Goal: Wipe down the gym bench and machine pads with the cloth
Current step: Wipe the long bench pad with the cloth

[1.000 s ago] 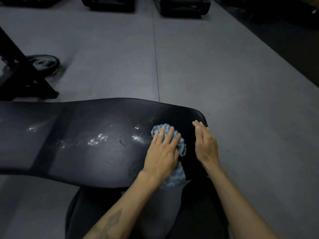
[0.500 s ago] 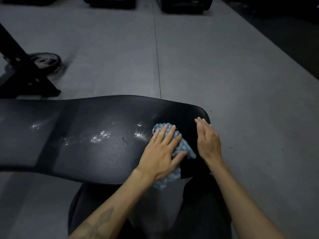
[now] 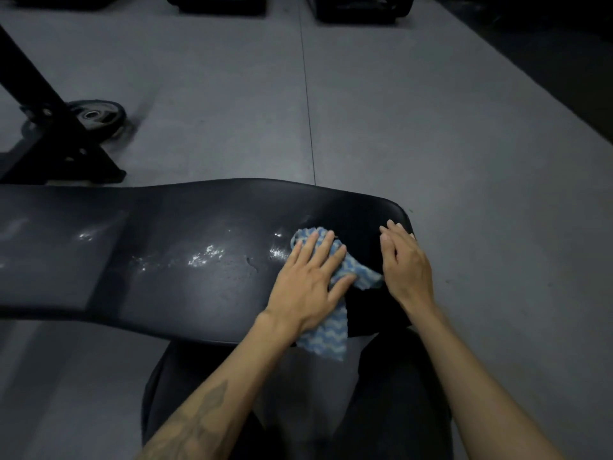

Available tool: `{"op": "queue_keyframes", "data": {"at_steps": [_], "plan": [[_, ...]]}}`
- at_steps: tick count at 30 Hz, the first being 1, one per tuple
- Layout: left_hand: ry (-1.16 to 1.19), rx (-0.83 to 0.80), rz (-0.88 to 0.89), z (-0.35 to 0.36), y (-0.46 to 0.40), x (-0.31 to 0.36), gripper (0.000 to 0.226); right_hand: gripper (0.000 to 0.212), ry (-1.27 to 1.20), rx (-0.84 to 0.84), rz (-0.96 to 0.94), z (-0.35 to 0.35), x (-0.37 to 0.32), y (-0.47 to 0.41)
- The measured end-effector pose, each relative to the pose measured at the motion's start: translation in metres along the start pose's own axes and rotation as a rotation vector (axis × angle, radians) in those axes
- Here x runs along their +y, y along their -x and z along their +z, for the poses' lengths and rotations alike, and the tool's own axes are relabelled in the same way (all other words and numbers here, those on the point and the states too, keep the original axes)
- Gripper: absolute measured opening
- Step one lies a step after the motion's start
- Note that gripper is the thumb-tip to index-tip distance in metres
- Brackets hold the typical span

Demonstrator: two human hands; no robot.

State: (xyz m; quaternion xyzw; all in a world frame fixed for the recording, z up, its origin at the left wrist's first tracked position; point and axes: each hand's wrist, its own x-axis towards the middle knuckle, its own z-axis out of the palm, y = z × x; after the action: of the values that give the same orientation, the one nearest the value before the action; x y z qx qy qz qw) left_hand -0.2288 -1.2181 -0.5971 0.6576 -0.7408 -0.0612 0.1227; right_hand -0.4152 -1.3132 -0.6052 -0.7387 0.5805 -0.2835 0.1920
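The person leans over the black bench pad (image 3: 166, 260) with both forearms reaching forward. The left hand (image 3: 310, 280) lies flat, fingers straight and slightly spread, pressing the cloth (image 3: 360, 277) down onto the pad near its right end. The left forearm carries a dark tattoo. The right hand (image 3: 406, 263) rests just beside it at the pad's rounded end, fingers together and gently bent, fingertips on the vinyl; its heel sits close to the cloth's right corner, though I cannot tell whether they touch. The cloth is blue and white in a wavy pattern, bunched under the palm, with one flap hanging off the near edge. Wet, shiny streaks glisten on the pad left of the cloth.
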Motion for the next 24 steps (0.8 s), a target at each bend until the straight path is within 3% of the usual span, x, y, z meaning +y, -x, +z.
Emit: {"op": "queue_keyframes", "data": {"at_steps": [4,9,13,15,20,24], "plan": [[-0.008,0.079,-0.011,0.002,-0.004,0.001,0.059,0.042,0.009,0.002,0.004,-0.001,-0.001,0.001],[0.17,0.227,0.06,-0.002,0.013,0.0,0.035,0.041,0.015,0.003,0.017,-0.002,-0.001,0.002],[0.116,0.226,0.059,-0.007,0.012,0.003,0.03,0.041,0.013,0.005,0.017,-0.003,-0.003,0.002],[0.122,0.192,0.06,-0.012,0.02,0.003,0.037,0.041,0.01,0.005,0.018,-0.003,-0.004,0.002],[0.03,-0.149,0.192,-0.028,0.055,-0.012,0.09,0.04,-0.002,0.014,0.021,-0.003,-0.005,0.001],[-0.096,-0.156,0.303,-0.023,0.06,-0.029,0.085,0.04,-0.004,0.015,0.021,-0.003,-0.006,0.002]]}}
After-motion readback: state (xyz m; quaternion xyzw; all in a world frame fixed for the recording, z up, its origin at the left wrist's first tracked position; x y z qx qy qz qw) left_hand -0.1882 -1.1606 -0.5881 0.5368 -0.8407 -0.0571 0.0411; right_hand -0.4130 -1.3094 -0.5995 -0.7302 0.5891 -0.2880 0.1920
